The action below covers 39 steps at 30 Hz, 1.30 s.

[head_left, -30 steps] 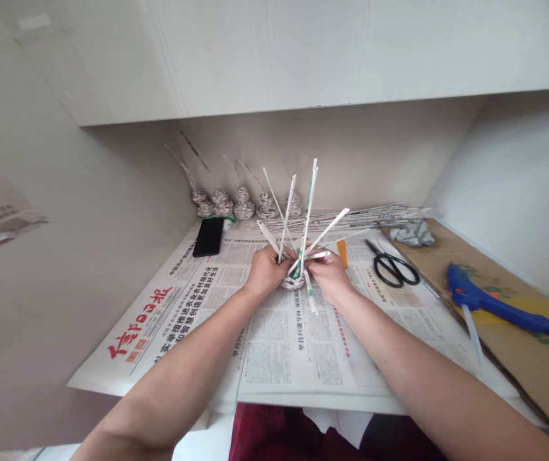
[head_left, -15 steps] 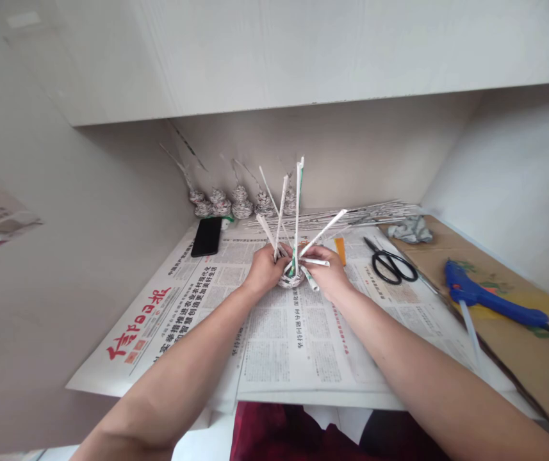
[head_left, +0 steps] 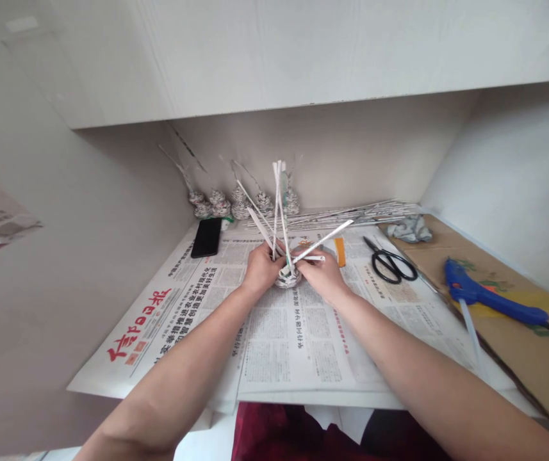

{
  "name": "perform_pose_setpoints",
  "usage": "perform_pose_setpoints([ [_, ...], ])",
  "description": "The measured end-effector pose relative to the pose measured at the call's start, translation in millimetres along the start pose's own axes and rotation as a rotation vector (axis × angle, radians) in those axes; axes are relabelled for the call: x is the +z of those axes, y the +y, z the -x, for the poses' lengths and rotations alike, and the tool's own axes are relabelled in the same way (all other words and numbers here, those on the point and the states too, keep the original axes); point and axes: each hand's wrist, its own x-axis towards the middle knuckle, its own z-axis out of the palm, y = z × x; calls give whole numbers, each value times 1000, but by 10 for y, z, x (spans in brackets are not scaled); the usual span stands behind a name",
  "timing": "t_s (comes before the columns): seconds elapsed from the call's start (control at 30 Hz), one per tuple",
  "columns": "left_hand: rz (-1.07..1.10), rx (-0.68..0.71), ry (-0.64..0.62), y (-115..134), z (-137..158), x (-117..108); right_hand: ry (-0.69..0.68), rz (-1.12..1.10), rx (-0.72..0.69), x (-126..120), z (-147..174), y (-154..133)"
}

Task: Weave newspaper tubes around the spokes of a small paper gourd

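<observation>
At far left, the edge of a broad white newspaper sheet (head_left: 106, 373) with bold red print, spread flat. Farther right, at the back, a row of gourd-shaped figures (head_left: 241, 208) of woven printed paper, with a flat black rectangular phone (head_left: 206, 237) just in front. Next, the left hand (head_left: 261, 267), fingers narrow, curled round the left side of a small round whitish woven piece (head_left: 288, 278) of rolled printed paper, over the newspaper and between both hands. Fanning out from its top, several thin white rolled-paper sticks (head_left: 325, 239), some nearly upright, others tilted left or right. On its right side, the right hand (head_left: 325, 272), fingers narrow, holding near the stick bases; exact fingertip placement impossible to tell. Just beyond, a small flat orange strip (head_left: 340, 251); behind, a long pile of thin paper rods (head_left: 365, 214). Farther right, black-handled scissors (head_left: 389, 266), then a crumpled grey cloth (head_left: 411, 229) and a blue plastic glue gun (head_left: 495, 298) on brown cardboard (head_left: 519, 378).
</observation>
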Motion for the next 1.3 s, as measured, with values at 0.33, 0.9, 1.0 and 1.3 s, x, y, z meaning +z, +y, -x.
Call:
perform_pose_setpoints([
  [0.33,-10,-73,-90,-44,-40,-27,-5,-11,-49,14,-11,81],
  [0.9,97,-78,-110,25,2,9,156,-356,285,105,-19,31],
  [1.0,10,-37,-109,66,7,-11,183,-461,257,120,-6,-11],
  [1.3,-11,-6,-83,111,42,4,141,-520,224,93,9,-91],
])
